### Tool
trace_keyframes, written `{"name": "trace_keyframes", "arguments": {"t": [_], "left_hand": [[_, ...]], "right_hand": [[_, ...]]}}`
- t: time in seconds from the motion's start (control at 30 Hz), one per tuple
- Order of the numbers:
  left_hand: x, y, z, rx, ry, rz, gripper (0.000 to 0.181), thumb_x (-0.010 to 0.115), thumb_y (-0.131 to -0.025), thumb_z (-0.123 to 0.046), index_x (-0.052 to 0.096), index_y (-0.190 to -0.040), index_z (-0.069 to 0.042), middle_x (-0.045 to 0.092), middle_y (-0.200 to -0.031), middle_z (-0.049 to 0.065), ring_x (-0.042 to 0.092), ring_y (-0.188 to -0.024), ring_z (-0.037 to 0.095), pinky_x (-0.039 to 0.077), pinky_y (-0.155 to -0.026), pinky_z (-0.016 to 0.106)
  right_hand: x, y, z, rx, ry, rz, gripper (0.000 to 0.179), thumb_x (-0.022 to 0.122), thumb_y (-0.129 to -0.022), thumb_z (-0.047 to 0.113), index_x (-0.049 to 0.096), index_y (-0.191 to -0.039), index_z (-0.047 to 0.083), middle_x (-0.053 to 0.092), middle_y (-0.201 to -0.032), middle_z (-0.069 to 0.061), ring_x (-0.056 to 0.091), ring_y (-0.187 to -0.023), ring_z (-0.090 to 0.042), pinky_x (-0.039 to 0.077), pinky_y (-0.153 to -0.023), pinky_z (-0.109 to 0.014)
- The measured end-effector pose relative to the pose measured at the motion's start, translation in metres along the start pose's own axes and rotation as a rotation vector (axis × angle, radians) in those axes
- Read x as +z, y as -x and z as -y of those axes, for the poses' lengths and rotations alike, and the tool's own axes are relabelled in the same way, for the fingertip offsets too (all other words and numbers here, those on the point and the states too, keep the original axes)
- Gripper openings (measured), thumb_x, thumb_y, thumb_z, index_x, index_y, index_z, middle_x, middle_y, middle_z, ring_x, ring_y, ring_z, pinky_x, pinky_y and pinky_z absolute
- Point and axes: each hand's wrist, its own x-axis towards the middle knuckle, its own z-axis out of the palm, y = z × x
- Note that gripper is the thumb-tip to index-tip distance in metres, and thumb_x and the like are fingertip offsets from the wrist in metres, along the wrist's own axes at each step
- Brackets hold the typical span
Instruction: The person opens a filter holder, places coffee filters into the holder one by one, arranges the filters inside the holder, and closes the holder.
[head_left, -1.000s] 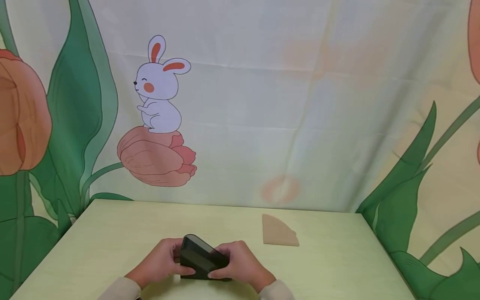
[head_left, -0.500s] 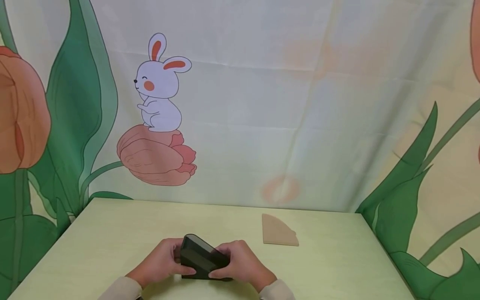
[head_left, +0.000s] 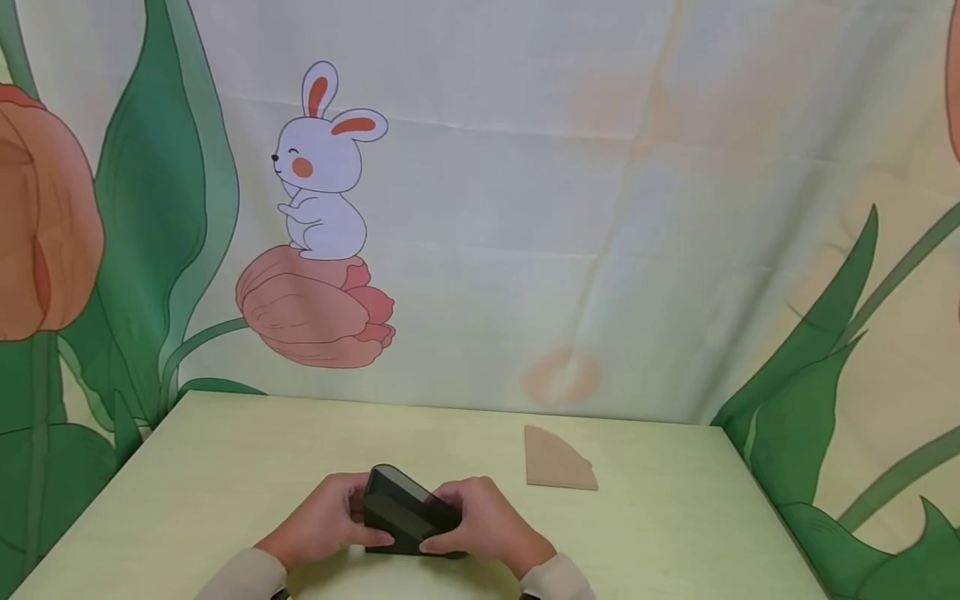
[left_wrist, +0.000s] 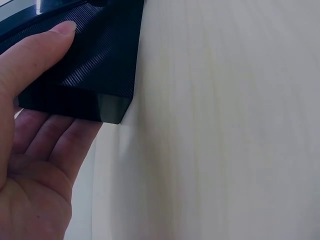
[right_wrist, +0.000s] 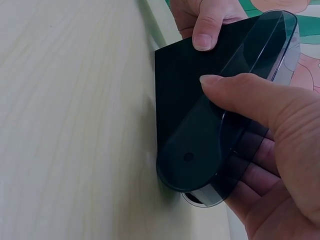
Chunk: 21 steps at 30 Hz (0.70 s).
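Both your left hand [head_left: 325, 518] and right hand [head_left: 486, 518] pinch the dark case [head_left: 401, 512]; its seemingly slick cover [right_wrist: 202, 132] could slip.

One dark case [head_left: 405, 518], one wedge [head_left: 557, 462]

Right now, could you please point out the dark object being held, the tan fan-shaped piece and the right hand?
Dark object [head_left: 407, 515]: head view, on its broad near face.
Tan fan-shaped piece [head_left: 555, 462]: head view, middle of its upper surface.
Right hand [head_left: 486, 521]: head view, middle of the hand.
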Motion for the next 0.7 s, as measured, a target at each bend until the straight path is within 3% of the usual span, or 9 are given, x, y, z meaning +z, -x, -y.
{"name": "trace_keyframes", "arguments": {"t": [0.13, 0.27, 0.43, 0.57, 0.7], "left_hand": [[0.001, -0.002, 0.0, 0.001, -0.009, -0.003, 0.051, 0.091, -0.076, -0.012, 0.07, -0.122, -0.008, 0.078, -0.112, 0.009, 0.076, -0.096, 0.018, 0.06, -0.084, 0.024], [0.001, -0.004, -0.001, -0.006, -0.033, -0.004, 0.051, 0.091, -0.076, -0.012, 0.07, -0.122, -0.01, 0.077, -0.113, 0.008, 0.075, -0.097, 0.016, 0.059, -0.085, 0.022], [0.0, -0.005, -0.001, -0.017, -0.055, -0.001, 0.05, 0.091, -0.076, -0.012, 0.071, -0.121, -0.009, 0.076, -0.116, 0.009, 0.074, -0.098, 0.013, 0.058, -0.084, 0.02], [0.0, -0.006, 0.0, -0.008, -0.054, 0.004, 0.046, 0.09, -0.077, -0.01, 0.071, -0.118, -0.009, 0.076, -0.116, 0.01, 0.074, -0.098, 0.012, 0.059, -0.084, 0.021], [0.002, -0.007, 0.001, 0.011, -0.056, 0.003, 0.044, 0.09, -0.077, -0.009, 0.072, -0.118, -0.009, 0.076, -0.115, 0.01, 0.074, -0.097, 0.011, 0.059, -0.084, 0.022]], "right_hand": [[-0.001, -0.001, -0.003, -0.011, 0.022, 0.006, 0.032, 0.093, -0.076, 0.026, 0.077, -0.102, 0.02, 0.077, -0.093, 0.014, 0.064, -0.08, 0.003, 0.053, -0.077, -0.018], [-0.002, -0.005, 0.002, -0.054, 0.032, 0.021, 0.042, 0.091, -0.078, 0.037, 0.073, -0.114, 0.025, 0.075, -0.102, 0.016, 0.065, -0.087, 0.003, 0.053, -0.08, -0.019], [0.002, -0.015, 0.024, -0.128, 0.026, -0.055, 0.058, 0.086, -0.08, 0.048, 0.067, -0.13, 0.024, 0.073, -0.112, 0.013, 0.067, -0.095, 0.001, 0.056, -0.082, -0.02], [0.006, -0.021, 0.043, -0.164, 0.037, -0.137, 0.049, 0.086, -0.082, 0.045, 0.071, -0.123, 0.022, 0.074, -0.104, 0.012, 0.068, -0.088, 0.001, 0.056, -0.077, -0.019], [0.004, -0.02, 0.052, -0.15, 0.029, -0.163, 0.036, 0.086, -0.083, 0.04, 0.075, -0.112, 0.021, 0.076, -0.097, 0.011, 0.069, -0.083, -0.002, 0.055, -0.076, -0.018]]}}
